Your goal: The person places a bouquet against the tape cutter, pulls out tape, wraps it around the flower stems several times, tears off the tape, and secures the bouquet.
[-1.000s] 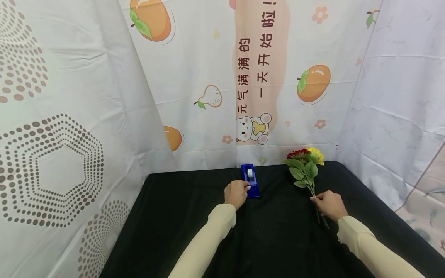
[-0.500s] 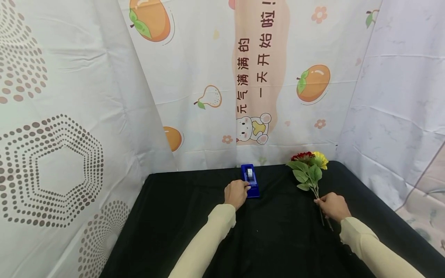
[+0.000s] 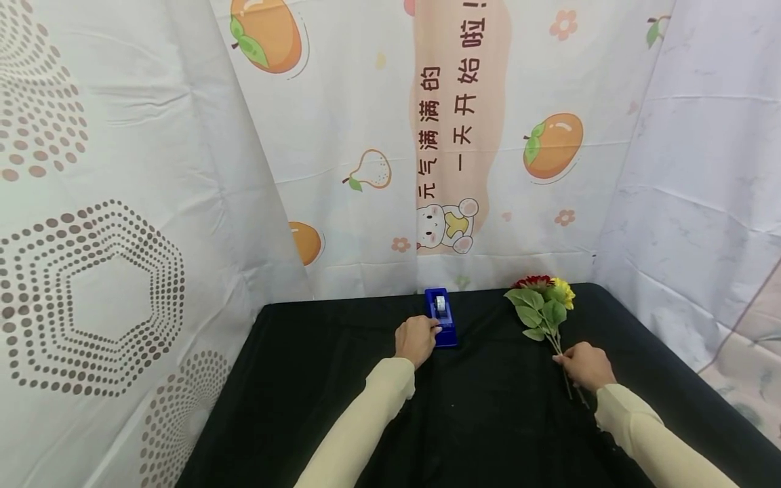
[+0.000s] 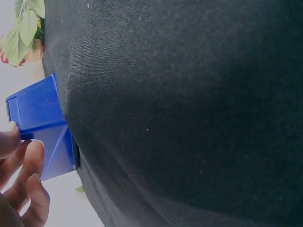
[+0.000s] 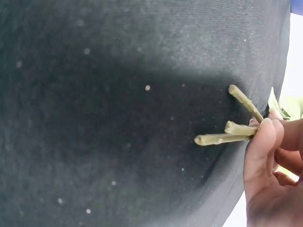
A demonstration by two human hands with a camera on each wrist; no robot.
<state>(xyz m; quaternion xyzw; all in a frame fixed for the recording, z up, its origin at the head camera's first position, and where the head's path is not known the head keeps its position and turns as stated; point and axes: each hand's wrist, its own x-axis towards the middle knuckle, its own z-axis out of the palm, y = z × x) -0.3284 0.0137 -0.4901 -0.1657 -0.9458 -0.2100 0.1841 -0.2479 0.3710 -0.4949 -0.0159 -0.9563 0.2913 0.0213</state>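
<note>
In the head view, a blue tape dispenser [image 3: 443, 332] with a roll of tape lies on the black cloth near the back edge. My left hand [image 3: 417, 340] is at its near left side. Thumb and a finger pinch the blue edge of the dispenser [image 4: 40, 106] in the left wrist view, other fingers curled. To the right, my right hand [image 3: 588, 367] pinches the stems of a small bunch of flowers [image 3: 542, 301], one red and one yellow with green leaves. The cut stem ends [image 5: 222, 138] stick out past my thumb in the right wrist view.
A black cloth [image 3: 342, 379] covers the table. White printed curtains [image 3: 366, 224] with fruit drawings and writing stand behind it, and further hangings [image 3: 683, 224] close off the sides.
The flowers and my right hand have come slightly lower and to the right, and the blooms now sit lower against the back edge. My left hand and the tape dispenser have stayed put.
</note>
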